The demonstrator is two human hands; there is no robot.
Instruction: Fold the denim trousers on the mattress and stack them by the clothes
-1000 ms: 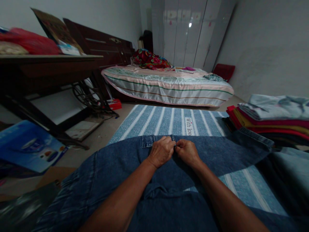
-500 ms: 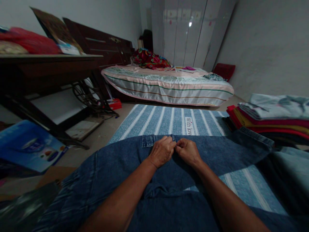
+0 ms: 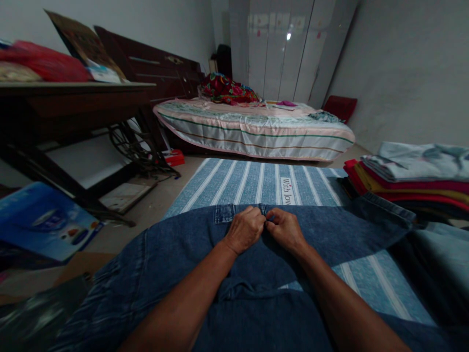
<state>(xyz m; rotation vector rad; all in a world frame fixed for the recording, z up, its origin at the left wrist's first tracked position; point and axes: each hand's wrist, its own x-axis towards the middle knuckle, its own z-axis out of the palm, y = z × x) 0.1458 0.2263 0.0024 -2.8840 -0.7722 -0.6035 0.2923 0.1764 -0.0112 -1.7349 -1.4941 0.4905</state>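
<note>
Dark blue jeans [image 3: 176, 264] lie spread across a blue and white striped cloth [image 3: 234, 181], one leg reaching right to its hem. Both hands meet at a pocket on the upper leg. My left hand [image 3: 246, 229] is closed, its fingers curled on the denim beside the pocket. My right hand [image 3: 286, 229] pinches the denim just to the right, thumb and forefinger together. The fingertips of the two hands nearly touch, and the bit of fabric between them is mostly hidden.
Folded clothes [image 3: 414, 171] are stacked at the right. A bed [image 3: 256, 132] stands ahead, before a white wardrobe [image 3: 278, 54]. At the left are a treadle sewing machine table [image 3: 73, 102] and a blue box [image 3: 47, 220]. A red box [image 3: 175, 157] sits on the floor.
My right forefinger and thumb have shifted slightly on the denim. The left hand has edged a little left. The jeans lie as before.
</note>
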